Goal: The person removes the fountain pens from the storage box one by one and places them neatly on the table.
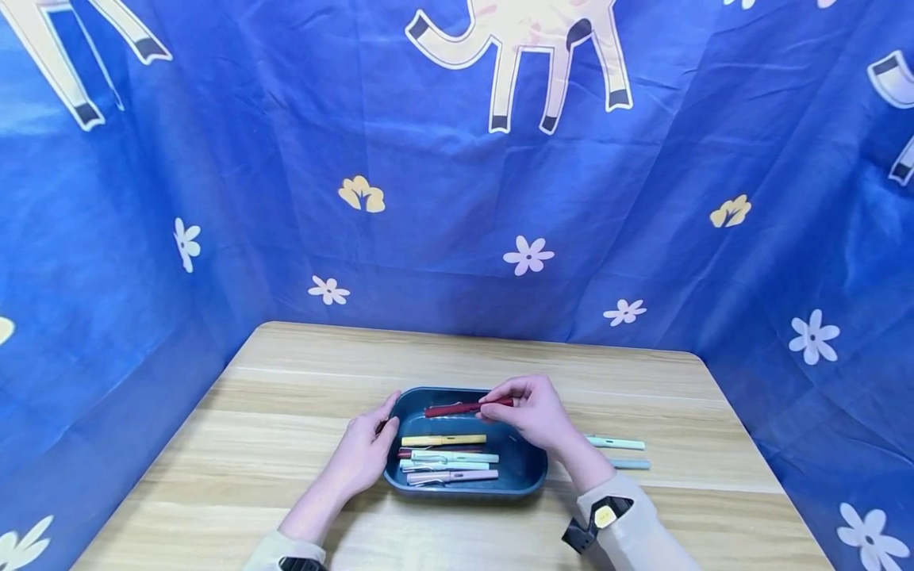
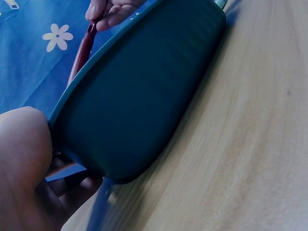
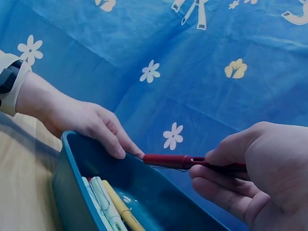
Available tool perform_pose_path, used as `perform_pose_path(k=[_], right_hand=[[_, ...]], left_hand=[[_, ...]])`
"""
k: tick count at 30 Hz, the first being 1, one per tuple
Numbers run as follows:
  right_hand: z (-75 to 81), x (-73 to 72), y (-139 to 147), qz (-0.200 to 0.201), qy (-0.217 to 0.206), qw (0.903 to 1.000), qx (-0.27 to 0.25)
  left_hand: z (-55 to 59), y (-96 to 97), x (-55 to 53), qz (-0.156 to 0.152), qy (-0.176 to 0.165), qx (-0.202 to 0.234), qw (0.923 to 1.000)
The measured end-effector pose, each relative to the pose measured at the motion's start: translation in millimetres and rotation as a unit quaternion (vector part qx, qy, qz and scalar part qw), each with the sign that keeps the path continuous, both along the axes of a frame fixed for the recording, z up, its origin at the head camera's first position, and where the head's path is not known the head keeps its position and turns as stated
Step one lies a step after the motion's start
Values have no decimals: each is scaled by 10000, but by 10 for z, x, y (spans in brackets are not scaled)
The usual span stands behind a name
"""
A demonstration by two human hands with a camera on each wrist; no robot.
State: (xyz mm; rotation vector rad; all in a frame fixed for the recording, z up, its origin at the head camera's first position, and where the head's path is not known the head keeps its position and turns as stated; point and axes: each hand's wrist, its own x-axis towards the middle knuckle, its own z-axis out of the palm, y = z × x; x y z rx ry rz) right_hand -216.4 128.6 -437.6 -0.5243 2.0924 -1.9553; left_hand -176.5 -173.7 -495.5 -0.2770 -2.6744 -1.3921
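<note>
Right hand (image 1: 534, 414): pinches red pen (image 1: 450, 410) over blue bin (image 1: 467, 492).
Left hand (image 1: 362, 450): grips the bin's left end.
Inside bin: yellow pen (image 1: 443, 440), pale pens (image 1: 464, 457) alongside.

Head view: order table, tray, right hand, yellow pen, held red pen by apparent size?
1. Table
2. Tray
3. Right hand
4. Yellow pen, held red pen: look alike, red partly covered; not ranked.
</note>
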Motion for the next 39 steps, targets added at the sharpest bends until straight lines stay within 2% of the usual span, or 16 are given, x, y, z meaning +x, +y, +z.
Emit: perform_pose_path(k=[7, 15, 25, 39], right_hand=[[36, 81, 142, 77, 28, 9998, -161], [-3, 125, 302, 92, 192, 9993, -318], [-22, 210, 441, 103, 143, 9993, -331], [20, 370, 686, 80, 510, 9973, -523]], left_hand=[[-2, 6, 3, -9, 39, -14, 10000], [-17, 3, 6, 22, 54, -37, 10000], [-33, 1, 20, 16, 145, -86, 9999], [-36, -3, 11, -3, 50, -74, 10000]])
